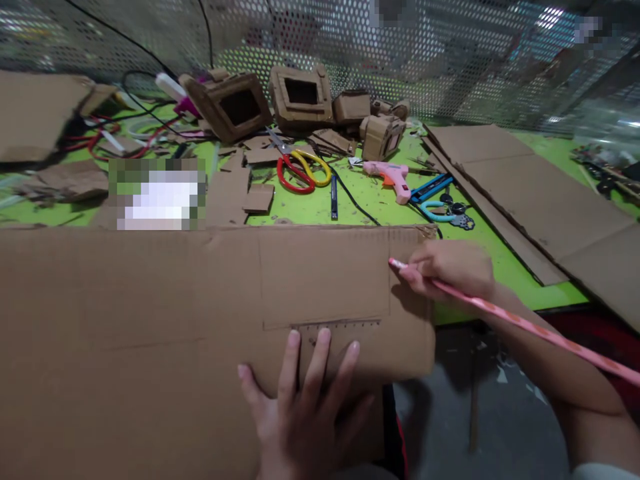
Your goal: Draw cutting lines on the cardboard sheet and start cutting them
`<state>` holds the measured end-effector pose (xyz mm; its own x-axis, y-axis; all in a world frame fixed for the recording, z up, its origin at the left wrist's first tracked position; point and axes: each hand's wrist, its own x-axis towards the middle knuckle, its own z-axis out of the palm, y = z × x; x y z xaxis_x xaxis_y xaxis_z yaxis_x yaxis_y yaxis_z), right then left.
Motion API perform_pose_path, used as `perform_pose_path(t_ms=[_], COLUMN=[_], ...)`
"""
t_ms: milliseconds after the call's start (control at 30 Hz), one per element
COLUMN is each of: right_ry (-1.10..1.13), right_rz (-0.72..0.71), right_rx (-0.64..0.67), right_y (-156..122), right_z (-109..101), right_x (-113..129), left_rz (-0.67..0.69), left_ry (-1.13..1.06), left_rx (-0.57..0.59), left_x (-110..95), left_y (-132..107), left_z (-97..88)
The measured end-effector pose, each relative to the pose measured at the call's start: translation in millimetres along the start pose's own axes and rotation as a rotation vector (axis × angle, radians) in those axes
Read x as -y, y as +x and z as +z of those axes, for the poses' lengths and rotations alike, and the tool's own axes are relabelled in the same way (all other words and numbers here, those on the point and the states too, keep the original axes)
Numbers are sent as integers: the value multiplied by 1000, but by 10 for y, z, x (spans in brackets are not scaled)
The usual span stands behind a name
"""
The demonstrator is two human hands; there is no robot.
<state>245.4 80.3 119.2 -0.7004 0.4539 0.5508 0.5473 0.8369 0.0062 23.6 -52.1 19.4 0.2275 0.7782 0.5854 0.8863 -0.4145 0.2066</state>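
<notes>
A large brown cardboard sheet (150, 400) fills the near side, with thin pencil lines forming a rectangle on it. My left hand (310, 407) lies on the cardboard, fingers spread. Its fingertips press beside a row of dark tick marks, which looks like the edge of a clear ruler (350, 325) along the rectangle's lower line. At the cardboard's right end, my right hand (450, 267) is closed around a long pink patterned pencil (525, 325). The pencil's near end slants away over my forearm; its other end is close to the rectangle's right line.
Behind the cardboard, a green table (310, 213) holds red-and-yellow-handled scissors (300, 170), a dark cutter (334, 198), a pink glue gun (390, 175) and blue-handled pliers (437, 212). Cardboard boxes (301, 100) stand at the back. Folded cardboard (540, 187) lies right.
</notes>
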Motion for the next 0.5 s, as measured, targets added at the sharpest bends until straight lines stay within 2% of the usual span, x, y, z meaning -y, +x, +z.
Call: perform_pose_path(t_ms=[100,333,500], right_ry=[50,-95,-145], right_rz=[-130,-142,-221], right_rx=[-10,-143,-14], right_y=[-60,37,-20], right_z=[21,21,-20], right_x=[3,-68,94], left_rz=[-5,4,-5], left_ry=[-2,8,-1], left_rx=[-2,-12,-16], left_x=[-4,-3,-19], left_y=[4,3,25], left_z=[-1,-11,-28])
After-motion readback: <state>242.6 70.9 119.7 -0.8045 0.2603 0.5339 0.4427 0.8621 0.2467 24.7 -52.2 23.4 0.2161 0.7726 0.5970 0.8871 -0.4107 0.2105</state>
